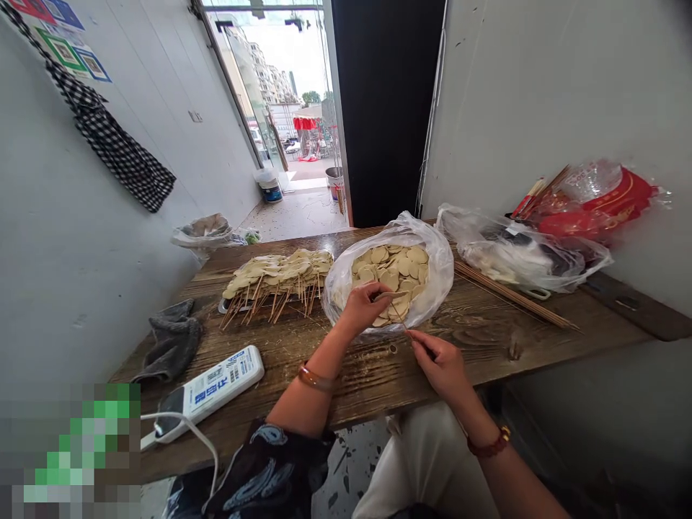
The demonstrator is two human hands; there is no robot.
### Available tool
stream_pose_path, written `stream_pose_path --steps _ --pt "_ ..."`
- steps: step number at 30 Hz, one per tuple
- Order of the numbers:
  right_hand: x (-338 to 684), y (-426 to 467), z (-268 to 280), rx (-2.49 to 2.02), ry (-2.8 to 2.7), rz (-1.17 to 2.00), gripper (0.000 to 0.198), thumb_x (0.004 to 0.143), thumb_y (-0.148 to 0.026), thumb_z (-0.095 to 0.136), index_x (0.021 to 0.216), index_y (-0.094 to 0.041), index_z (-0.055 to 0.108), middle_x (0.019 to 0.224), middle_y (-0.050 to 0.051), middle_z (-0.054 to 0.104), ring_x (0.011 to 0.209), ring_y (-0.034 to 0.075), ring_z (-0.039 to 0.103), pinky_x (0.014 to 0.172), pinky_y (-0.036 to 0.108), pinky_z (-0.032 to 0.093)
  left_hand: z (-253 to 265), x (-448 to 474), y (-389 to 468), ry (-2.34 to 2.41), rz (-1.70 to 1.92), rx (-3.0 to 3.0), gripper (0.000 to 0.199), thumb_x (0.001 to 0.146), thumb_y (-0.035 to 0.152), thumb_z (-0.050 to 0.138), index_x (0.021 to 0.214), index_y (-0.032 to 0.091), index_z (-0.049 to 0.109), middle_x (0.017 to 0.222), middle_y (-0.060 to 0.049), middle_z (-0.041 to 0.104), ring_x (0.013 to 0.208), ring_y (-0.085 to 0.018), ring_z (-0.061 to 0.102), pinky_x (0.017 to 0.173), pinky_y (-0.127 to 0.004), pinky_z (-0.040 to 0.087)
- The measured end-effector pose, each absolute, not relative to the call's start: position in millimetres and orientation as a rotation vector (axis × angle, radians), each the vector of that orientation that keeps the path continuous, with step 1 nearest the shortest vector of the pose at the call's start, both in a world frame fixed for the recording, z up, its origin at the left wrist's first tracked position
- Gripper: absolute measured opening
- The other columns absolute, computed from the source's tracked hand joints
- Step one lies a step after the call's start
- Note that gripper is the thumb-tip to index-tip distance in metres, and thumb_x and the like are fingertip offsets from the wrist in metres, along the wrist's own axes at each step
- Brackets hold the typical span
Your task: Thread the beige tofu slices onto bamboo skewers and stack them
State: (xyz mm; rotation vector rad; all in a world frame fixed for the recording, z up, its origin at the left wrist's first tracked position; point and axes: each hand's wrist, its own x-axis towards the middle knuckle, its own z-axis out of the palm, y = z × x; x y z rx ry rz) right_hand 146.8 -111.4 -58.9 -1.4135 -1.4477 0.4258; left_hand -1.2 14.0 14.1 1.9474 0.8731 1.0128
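Observation:
My left hand (363, 310) is closed on a thin round beige slice (398, 295), above an open clear plastic bag (442, 263). Inside the bag lies a heap of similar beige slices (386, 268). Pinched in the fingers of my right hand (440, 362) is a thin wooden skewer (401, 321), its upper end reaching up to the slice. Whether the skewer has pierced the slice is too small to tell. Left of the bag, many threaded skewers (278, 277) are piled on a metal tray (223, 305), their bare sticks pointing toward me.
A bundle of bare skewers (519, 297) lies right of the bag, beside another plastic bag (519, 252) and red packaging (605, 213). On the left are a grey cloth (171, 339) and a white corded device (221, 382). The wooden table (346, 393) borders walls.

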Motion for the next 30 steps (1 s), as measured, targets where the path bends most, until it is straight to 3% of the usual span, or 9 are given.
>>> stream_pose_path --steps 17,30 --pt "147.0 -117.9 -57.9 -1.392 -1.458 0.363 0.029 0.089 -0.03 0.05 0.107 -0.023 0.072 0.105 0.007 0.074 0.096 0.024 0.07 0.085 0.038 0.055 4.7 1.6 15.5 0.782 0.952 1.305 0.033 0.061 0.034 0.075 0.08 0.011 0.062 0.056 0.005 0.049 0.047 -0.003 0.035 0.046 -0.019 0.023" --pt "147.6 -118.7 -58.1 -1.367 -1.482 0.358 0.028 0.089 -0.029 0.051 0.107 -0.024 0.072 0.105 0.007 0.074 0.095 0.023 0.07 0.085 0.037 0.055 6.2 2.0 13.8 0.757 0.942 1.231 0.033 0.06 0.038 0.075 0.073 0.011 0.061 0.049 0.006 0.045 0.042 -0.003 0.033 0.042 -0.02 0.021"
